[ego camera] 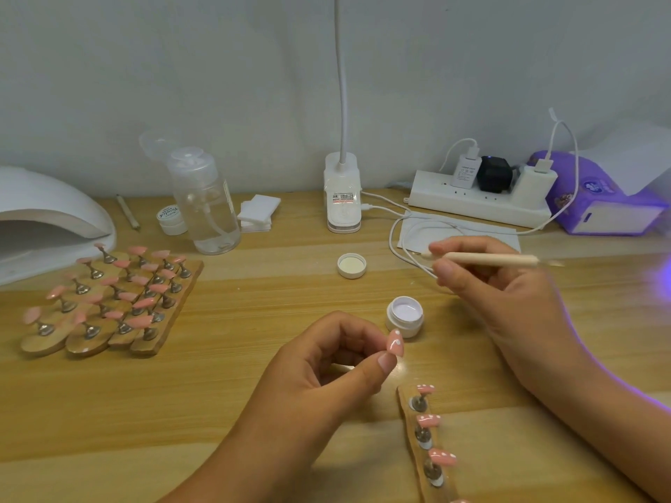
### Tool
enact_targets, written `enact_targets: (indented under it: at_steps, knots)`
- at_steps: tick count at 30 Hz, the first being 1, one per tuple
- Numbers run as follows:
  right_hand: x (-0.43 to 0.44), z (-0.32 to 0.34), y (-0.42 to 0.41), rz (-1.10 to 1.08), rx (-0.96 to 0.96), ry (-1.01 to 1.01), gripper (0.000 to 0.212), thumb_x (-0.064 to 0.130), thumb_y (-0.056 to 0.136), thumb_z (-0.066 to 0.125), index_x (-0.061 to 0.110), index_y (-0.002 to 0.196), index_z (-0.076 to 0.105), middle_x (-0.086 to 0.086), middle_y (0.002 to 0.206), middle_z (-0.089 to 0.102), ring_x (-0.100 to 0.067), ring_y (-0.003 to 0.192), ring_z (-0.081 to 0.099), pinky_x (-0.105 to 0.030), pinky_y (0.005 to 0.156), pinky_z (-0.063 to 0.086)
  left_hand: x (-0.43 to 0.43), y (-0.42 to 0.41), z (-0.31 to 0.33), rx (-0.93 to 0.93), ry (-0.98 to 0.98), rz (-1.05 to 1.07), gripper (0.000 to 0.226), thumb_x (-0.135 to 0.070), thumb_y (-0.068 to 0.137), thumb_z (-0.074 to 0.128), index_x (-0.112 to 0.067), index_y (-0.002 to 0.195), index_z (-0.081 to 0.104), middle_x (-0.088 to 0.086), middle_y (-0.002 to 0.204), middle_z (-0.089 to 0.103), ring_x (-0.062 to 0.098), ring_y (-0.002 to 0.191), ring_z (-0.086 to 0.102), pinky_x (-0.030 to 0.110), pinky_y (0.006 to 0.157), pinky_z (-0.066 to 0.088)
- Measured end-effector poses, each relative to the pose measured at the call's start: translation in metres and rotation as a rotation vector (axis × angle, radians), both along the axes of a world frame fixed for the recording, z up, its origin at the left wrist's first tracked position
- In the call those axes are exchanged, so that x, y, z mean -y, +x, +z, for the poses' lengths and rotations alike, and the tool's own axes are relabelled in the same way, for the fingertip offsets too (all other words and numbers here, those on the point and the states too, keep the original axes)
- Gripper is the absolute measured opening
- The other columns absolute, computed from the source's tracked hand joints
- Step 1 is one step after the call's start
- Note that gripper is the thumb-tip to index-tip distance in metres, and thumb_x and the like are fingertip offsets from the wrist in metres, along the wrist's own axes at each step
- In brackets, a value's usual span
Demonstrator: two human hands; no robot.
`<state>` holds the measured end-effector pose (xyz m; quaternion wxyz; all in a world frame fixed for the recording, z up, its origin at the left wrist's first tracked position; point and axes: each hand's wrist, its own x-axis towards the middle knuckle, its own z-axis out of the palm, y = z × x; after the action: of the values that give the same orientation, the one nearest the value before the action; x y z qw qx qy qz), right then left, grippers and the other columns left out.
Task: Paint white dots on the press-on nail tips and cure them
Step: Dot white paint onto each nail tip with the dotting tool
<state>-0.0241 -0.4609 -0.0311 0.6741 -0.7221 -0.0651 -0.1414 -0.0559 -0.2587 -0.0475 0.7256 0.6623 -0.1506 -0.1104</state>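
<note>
nearest, strip point(420, 452) w/ dotted tips point(441, 458), prob waiting for cure. l hand point(319, 379) fingers point(386, 361) pinch a pink tip point(395, 343), tilted up, likely to check its dots. r hand point(508, 299) fingers grip pen point(486, 258) level, clear of gel pot point(405, 315). behind: rack point(109, 303) of plain tips, lamp point(47, 219), wood desk point(254, 357), grey wall point(218, 85).

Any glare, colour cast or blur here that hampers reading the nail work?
Head view: a violet glow flares at the right edge and rims the right forearm; the far end of the dotting tool in the right hand is blurred; the nail tip pinched by the left hand is sharp, its white dots legible; a glint lies on the table beside it.
</note>
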Motion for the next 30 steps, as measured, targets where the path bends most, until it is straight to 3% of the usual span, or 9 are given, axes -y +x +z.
enact_targets:
  at_steps: [5, 9, 16, 21, 23, 25, 30]
  knots:
    - [0.003, -0.007, 0.000, -0.020, 0.028, -0.276, 0.022, 0.046, 0.080, 0.061, 0.028, 0.090, 0.071, 0.007, 0.077, 0.067, -0.006, 0.074, 0.060, -0.011, 0.072, 0.047, 0.000, 0.000, 0.000, -0.001, 0.005, 0.003, 0.018, -0.041, 0.066, 0.072, -0.028, 0.079, 0.070, -0.011, 0.076, 0.066, 0.004, 0.070, 0.058, 0.015, 0.066, 0.046]
    - [0.001, -0.014, 0.000, 0.004, 0.113, -0.480, 0.019, 0.042, 0.086, 0.058, 0.028, 0.094, 0.068, 0.006, 0.082, 0.065, -0.013, 0.080, 0.057, -0.015, 0.071, 0.044, 0.000, 0.000, 0.001, -0.012, -0.010, 0.006, 0.020, -0.041, 0.067, 0.073, -0.026, 0.079, 0.070, -0.010, 0.076, 0.065, 0.005, 0.068, 0.058, 0.014, 0.065, 0.047]
    - [0.002, -0.016, 0.002, 0.037, 0.144, -0.560, 0.017, 0.043, 0.091, 0.059, 0.029, 0.096, 0.067, 0.008, 0.086, 0.063, -0.014, 0.083, 0.056, -0.020, 0.071, 0.045, 0.000, 0.000, 0.001, 0.006, -0.010, 0.001, 0.017, -0.040, 0.067, 0.072, -0.028, 0.079, 0.070, -0.010, 0.076, 0.066, 0.004, 0.070, 0.058, 0.015, 0.066, 0.047]
    - [0.000, -0.007, -0.004, -0.004, 0.140, -0.275, 0.009, 0.039, 0.083, 0.067, 0.032, 0.088, 0.070, 0.008, 0.088, 0.069, -0.010, 0.080, 0.061, -0.021, 0.074, 0.049, 0.000, 0.000, 0.000, -0.010, -0.017, -0.001, 0.017, -0.040, 0.067, 0.071, -0.029, 0.080, 0.071, -0.010, 0.077, 0.066, 0.005, 0.070, 0.059, 0.015, 0.067, 0.048]
    - [0.000, -0.004, -0.006, -0.017, 0.129, -0.117, 0.007, 0.032, 0.077, 0.072, 0.029, 0.081, 0.068, 0.009, 0.082, 0.068, -0.010, 0.074, 0.059, -0.018, 0.067, 0.048, -0.001, 0.001, -0.001, -0.009, -0.017, -0.003, 0.017, -0.040, 0.067, 0.071, -0.029, 0.080, 0.071, -0.011, 0.078, 0.067, 0.005, 0.072, 0.059, 0.016, 0.067, 0.048]
    - [0.001, -0.005, -0.008, -0.010, 0.100, 0.038, 0.018, 0.023, 0.077, 0.080, 0.029, 0.077, 0.063, 0.009, 0.075, 0.062, -0.006, 0.070, 0.053, -0.014, 0.065, 0.045, -0.001, 0.001, -0.002, -0.004, -0.016, -0.006, 0.017, -0.040, 0.067, 0.072, -0.029, 0.080, 0.071, -0.011, 0.079, 0.068, 0.004, 0.072, 0.059, 0.016, 0.067, 0.048]
    - [-0.004, -0.007, -0.016, 0.166, -0.087, 0.350, 0.017, 0.013, 0.077, 0.060, 0.023, 0.066, 0.052, 0.007, 0.063, 0.048, -0.005, 0.058, 0.049, -0.030, 0.075, 0.046, -0.001, 0.001, -0.003, 0.031, 0.006, -0.017, 0.016, -0.038, 0.070, 0.073, -0.029, 0.082, 0.071, -0.011, 0.085, 0.071, 0.001, 0.077, 0.061, 0.015, 0.070, 0.048]
